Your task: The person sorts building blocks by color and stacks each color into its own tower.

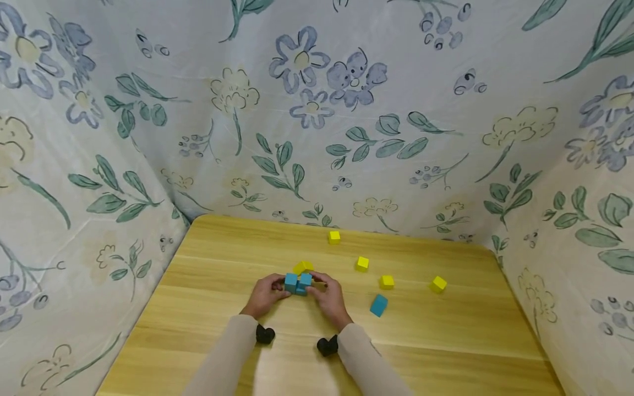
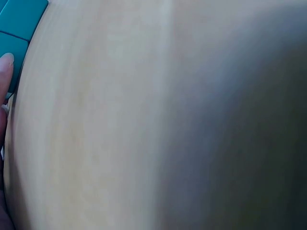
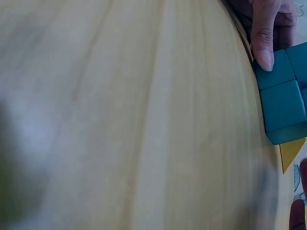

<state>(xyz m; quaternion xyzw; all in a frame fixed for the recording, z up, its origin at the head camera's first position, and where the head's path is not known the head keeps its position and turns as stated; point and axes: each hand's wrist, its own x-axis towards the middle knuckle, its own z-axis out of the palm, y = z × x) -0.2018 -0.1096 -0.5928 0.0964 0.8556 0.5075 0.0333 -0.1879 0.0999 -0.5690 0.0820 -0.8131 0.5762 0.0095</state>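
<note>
Small blue cubes (image 1: 290,282) sit together between my two hands near the middle of the table. My left hand (image 1: 264,297) grips the group from its left side. In the right wrist view the left thumb (image 3: 265,52) presses on one blue cube (image 3: 283,105)'s neighbour, and in the left wrist view a fingertip (image 2: 6,62) lies on a cube (image 2: 12,52). My right hand (image 1: 329,300) pinches the right-hand blue cube (image 1: 305,280) between thumb and forefinger. Just behind the group are yellow blocks (image 1: 303,267), partly hidden by the blue ones.
Yellow cubes (image 1: 362,264) lie scattered behind and to the right, the farthest right one (image 1: 438,284) apart from the others. A loose blue block (image 1: 378,305) lies right of my right hand. Flowered cloth (image 1: 346,137) hangs around the wooden table (image 1: 223,247).
</note>
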